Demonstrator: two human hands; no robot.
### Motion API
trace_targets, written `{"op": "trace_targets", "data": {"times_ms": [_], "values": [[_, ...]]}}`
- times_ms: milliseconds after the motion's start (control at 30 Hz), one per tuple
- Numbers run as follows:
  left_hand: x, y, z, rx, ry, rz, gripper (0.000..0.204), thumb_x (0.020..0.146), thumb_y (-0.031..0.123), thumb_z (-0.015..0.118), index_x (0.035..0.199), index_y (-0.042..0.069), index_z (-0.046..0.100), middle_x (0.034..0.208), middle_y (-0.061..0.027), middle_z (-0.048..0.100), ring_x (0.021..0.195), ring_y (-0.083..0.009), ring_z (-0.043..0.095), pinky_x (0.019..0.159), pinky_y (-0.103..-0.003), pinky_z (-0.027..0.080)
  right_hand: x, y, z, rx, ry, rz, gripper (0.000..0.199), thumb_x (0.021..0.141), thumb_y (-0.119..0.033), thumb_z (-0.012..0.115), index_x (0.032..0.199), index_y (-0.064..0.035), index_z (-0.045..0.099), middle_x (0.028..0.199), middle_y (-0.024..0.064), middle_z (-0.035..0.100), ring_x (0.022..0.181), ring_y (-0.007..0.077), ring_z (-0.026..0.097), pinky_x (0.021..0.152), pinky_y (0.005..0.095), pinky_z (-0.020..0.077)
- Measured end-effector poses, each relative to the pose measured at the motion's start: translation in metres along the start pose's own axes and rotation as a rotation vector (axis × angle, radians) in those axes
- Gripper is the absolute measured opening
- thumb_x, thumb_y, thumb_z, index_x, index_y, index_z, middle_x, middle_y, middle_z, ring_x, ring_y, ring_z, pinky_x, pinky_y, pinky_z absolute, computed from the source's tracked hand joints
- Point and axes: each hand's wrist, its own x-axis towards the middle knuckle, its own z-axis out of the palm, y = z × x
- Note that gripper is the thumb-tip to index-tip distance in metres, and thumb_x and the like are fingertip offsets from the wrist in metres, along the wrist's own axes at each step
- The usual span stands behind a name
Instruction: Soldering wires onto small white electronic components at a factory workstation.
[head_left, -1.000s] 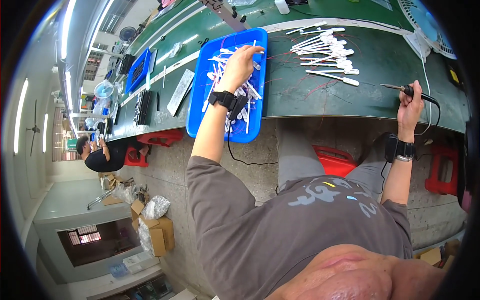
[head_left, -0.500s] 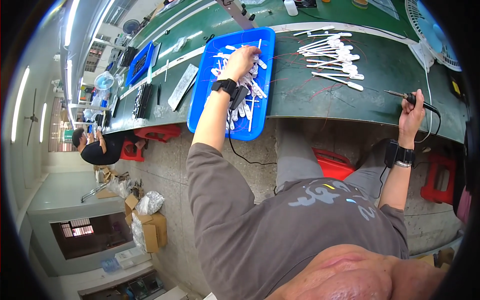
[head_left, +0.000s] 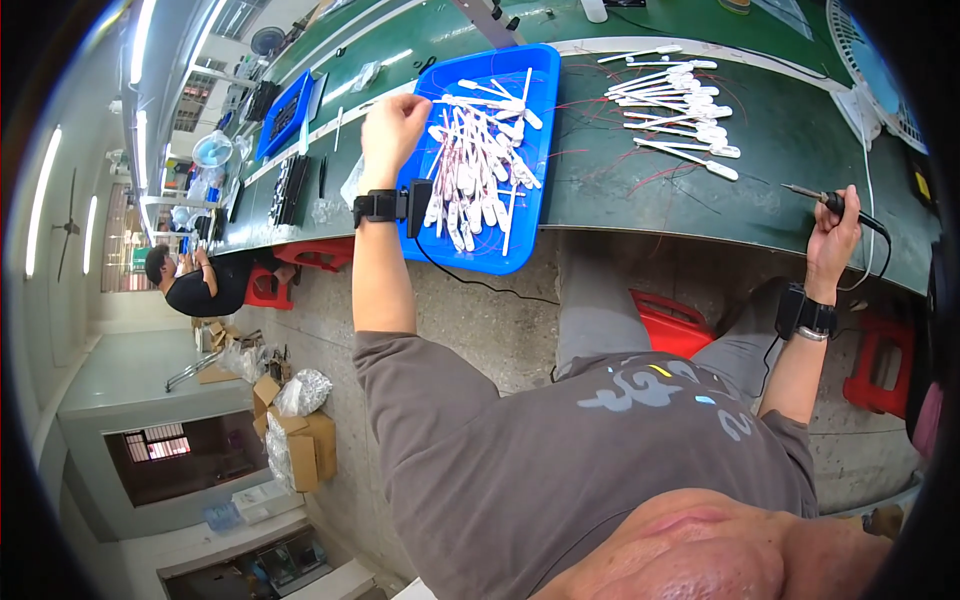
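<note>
My left hand [head_left: 392, 132] is at the left rim of a blue tray [head_left: 549, 130], its thumb and fingertips pinched together; what they hold, if anything, I cannot make out. In the tray lies a heap of white stick-shaped plastic pieces [head_left: 470, 170] with thin red wires, tangled together. At the right, my right hand [head_left: 833, 238] is closed round the black handle of a soldering iron [head_left: 828, 198]. Its metal tip points left over the table, towards a row of similar white pieces [head_left: 690, 105] with fine red wires trailing from them.
A fan [head_left: 875, 80] stands at the right end of the green table [head_left: 600, 190], a cable hanging beside it. Left of the tray are black parts [head_left: 287, 190] and a second blue tray [head_left: 287, 118]. A red stool [head_left: 670, 322] is below. Another person [head_left: 205, 285] sits farther left.
My left hand has moved left from over the heap to the tray's left rim, uncovering the white pieces. My right hand still holds the soldering iron and has shifted only slightly.
</note>
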Motion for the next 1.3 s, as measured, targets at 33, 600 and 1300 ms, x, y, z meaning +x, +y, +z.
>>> {"op": "trace_targets", "data": {"times_ms": [33, 600, 1300], "values": [[-0.001, -0.001, 0.002, 0.026, -0.093, -0.056, 0.027, 0.086, 0.03, 0.066, 0.093, 0.006, 0.074, 0.072, -0.0068, 0.07, 0.066, -0.0181, 0.067, 0.064, -0.029, 0.05, 0.001, 0.0, -0.002, 0.001, -0.007, -0.002, 0.022, 0.098, -0.025, 0.057, 0.088, -0.0054, 0.058, 0.065, -0.0031, 0.043, 0.054, 0.005, 0.032, 0.051, 0.0224, 0.0277], [0.01, -0.004, 0.032, -0.323, -0.202, -0.289, 0.038, 0.084, 0.04, 0.068, 0.094, 0.004, 0.074, 0.075, -0.0057, 0.071, 0.065, -0.0108, 0.066, 0.062, -0.028, 0.052, 0.0, -0.001, -0.001, -0.028, -0.006, -0.011, 0.023, 0.098, -0.025, 0.057, 0.089, -0.0042, 0.058, 0.067, -0.0021, 0.046, 0.054, 0.0049, 0.033, 0.051, 0.0221, 0.0282], [0.02, -0.016, 0.03, -0.345, -0.004, -0.386, 0.039, 0.087, 0.04, 0.067, 0.077, 0.002, 0.071, 0.066, -0.0033, 0.068, 0.059, -0.01, 0.064, 0.057, -0.024, 0.052, -0.001, -0.001, 0.002, -0.043, -0.004, -0.015, 0.023, 0.098, -0.025, 0.057, 0.087, -0.0053, 0.058, 0.066, -0.0034, 0.044, 0.054, 0.0046, 0.033, 0.051, 0.0218, 0.0277]]}}
